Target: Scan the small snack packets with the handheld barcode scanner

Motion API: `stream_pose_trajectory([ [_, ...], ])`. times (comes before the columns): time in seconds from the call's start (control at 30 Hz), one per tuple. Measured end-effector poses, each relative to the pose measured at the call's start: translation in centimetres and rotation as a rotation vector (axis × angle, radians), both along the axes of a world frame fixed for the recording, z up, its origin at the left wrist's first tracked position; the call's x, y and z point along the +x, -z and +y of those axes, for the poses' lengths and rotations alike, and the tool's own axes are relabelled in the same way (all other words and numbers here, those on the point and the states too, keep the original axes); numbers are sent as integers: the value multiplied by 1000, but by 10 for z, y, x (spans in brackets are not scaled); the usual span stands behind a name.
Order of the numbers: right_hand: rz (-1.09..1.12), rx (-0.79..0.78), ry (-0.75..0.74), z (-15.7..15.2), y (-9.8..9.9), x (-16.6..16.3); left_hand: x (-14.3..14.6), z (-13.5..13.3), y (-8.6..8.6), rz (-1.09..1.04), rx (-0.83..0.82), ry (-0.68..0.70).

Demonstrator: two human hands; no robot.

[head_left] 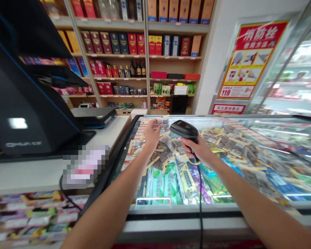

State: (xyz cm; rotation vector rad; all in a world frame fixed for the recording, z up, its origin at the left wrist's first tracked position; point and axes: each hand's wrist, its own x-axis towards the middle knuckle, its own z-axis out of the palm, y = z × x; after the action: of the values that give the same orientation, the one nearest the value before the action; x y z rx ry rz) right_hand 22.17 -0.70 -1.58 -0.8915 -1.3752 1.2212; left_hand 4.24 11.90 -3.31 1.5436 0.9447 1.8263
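My right hand (193, 147) is wrapped round the handle of a black barcode scanner (184, 128), whose head points left. A cable (200, 193) hangs from the handle. At the far side of the glass-topped case, my left hand (152, 129) pinches a small clear packet (164, 123) with dark contents and a barcode label. The scanner's head is just right of that packet, apart from it. Below both hands lie many similar packets with tan strips (166, 148), spread over the glass. Through the glass I see green bags (162, 183) and a yellow bag (186, 178).
To the left, a white counter (28, 176) carries a black checkout machine (33, 114), a scale (93, 116) and a pixelated flat item (85, 167). The case's dark edge (114, 162) runs beside it. Shelves of boxes (121, 43) line the back wall.
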Motion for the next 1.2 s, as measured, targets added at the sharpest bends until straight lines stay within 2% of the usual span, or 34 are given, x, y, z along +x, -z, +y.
stream_pose_trajectory([
  [0.3,-40,-16,-24,1,3,1,-1,-4,-2,59,4,-18],
  [0.43,-60,36,40,5,0,6,-3,-5,-6,88,-24,-36],
  [0.53,-163,31,234,13,-9,26,-12,-5,-11,231,-110,-164],
  [0.6,-332,-5,447,19,-15,49,-20,-7,-14,463,-188,-294],
  [0.7,-611,-42,758,28,-21,88,-27,-15,-19,784,-197,-464],
  [0.77,-634,-78,873,32,-23,112,-24,-27,-25,939,-157,-544],
  [0.8,-566,-96,903,33,-24,122,-19,-35,-28,1003,-133,-551],
  [0.9,-161,-125,903,33,-29,143,12,-58,-35,1174,-79,-405],
  [1.0,263,-129,755,28,-37,154,67,-70,-34,1242,-143,-88],
  [1.03,382,-126,684,26,-40,156,89,-68,-32,1181,-197,27],
  [1.07,484,-118,613,24,-42,158,112,-64,-28,1154,-227,81],
  [1.13,627,-90,500,22,-46,160,156,-49,-18,1095,-272,144],
  [1.2,690,-67,463,21,-47,161,193,-28,-8,978,-316,175],
])
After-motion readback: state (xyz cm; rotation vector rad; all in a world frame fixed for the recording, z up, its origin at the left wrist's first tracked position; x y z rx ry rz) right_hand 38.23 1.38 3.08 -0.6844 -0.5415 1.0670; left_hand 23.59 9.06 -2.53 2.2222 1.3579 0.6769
